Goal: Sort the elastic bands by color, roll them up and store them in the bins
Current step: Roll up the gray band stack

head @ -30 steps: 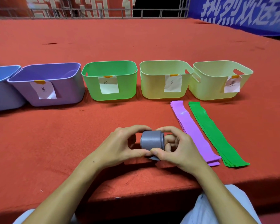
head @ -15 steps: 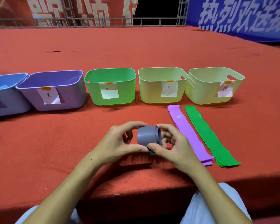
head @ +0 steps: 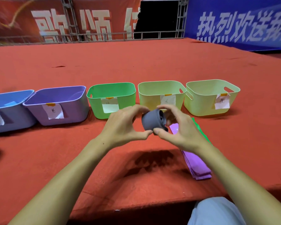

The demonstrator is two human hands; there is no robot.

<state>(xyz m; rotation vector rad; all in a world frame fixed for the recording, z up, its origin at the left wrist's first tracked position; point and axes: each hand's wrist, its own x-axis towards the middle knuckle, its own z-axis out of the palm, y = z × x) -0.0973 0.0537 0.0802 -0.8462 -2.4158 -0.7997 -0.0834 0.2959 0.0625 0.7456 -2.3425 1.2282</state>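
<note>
From the head camera I see only part of the green band (head: pixel 201 133): my right hand (head: pixel 181 133) covers most of it, leaving a thin strip at centre right. The purple band stack (head: pixel 195 164) is also cut by that forearm, its far end showing just beside the roll. The blue bin (head: pixel 10 111) runs off the left edge. The handwriting on the paper labels is too small for me to read.

The grey band roll (head: pixel 153 120) sits mid-frame, held above the worktop (head: pixel 55 159), a soft rubbery cylinder with its coiled layers visible at the open end. My left hand (head: pixel 126 125) curls round its left side, and the fingers of both hands pinch the roll, thumbs meeting under it. The worktop wears a rough red carpet-like cover. The bins are smooth plastic with rounded corners.

I count five bins in a row across the middle: the blue one, a purple bin (head: pixel 58 106), a green bin (head: pixel 111 99) and two pale yellow-green bins (head: pixel 161 94) (head: pixel 212 95), each with one taped label. One roll, two flat stacks of bands.
</note>
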